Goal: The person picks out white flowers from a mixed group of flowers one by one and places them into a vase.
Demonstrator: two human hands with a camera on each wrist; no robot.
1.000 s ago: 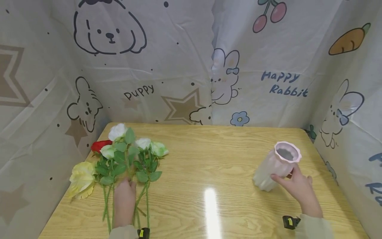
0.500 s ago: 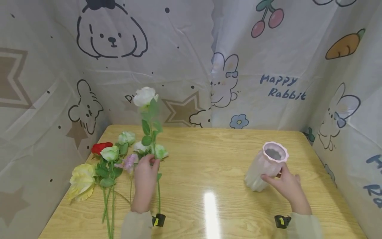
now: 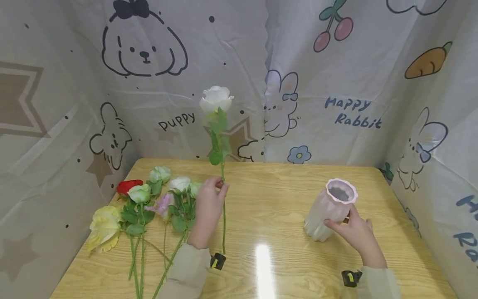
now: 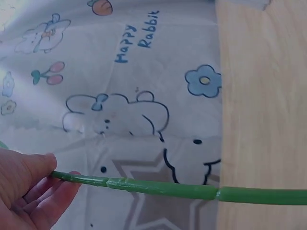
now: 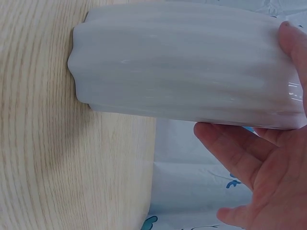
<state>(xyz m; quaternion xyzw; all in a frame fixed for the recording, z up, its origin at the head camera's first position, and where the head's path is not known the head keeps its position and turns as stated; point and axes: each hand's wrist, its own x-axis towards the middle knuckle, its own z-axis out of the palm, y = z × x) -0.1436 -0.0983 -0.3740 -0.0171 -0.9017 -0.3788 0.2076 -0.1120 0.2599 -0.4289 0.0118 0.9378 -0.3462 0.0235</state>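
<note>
My left hand (image 3: 210,203) pinches the green stem (image 4: 163,188) of a white rose (image 3: 216,99) between thumb and fingers. The rose stands upright above the table, its bloom and leaves high over the hand. On the right, my right hand (image 3: 356,232) grips a ribbed vase (image 3: 323,214) with a pink scalloped rim, thumb on one side and fingers on the other. In the right wrist view the vase's wavy base (image 5: 79,62) meets the wooden table, where a shadow falls beside it. The vase looks slightly tilted in the head view.
Several loose flowers lie at the table's left: a yellow one (image 3: 104,228), a red one (image 3: 128,187), a pale purple one (image 3: 163,205) and a white rose (image 3: 180,184). A printed cloth (image 3: 168,95) rises behind the wooden table (image 3: 269,199).
My left hand has lifted the white rose from the flower pile and carried it upright to the right. My right hand and the vase have shifted a little left.
</note>
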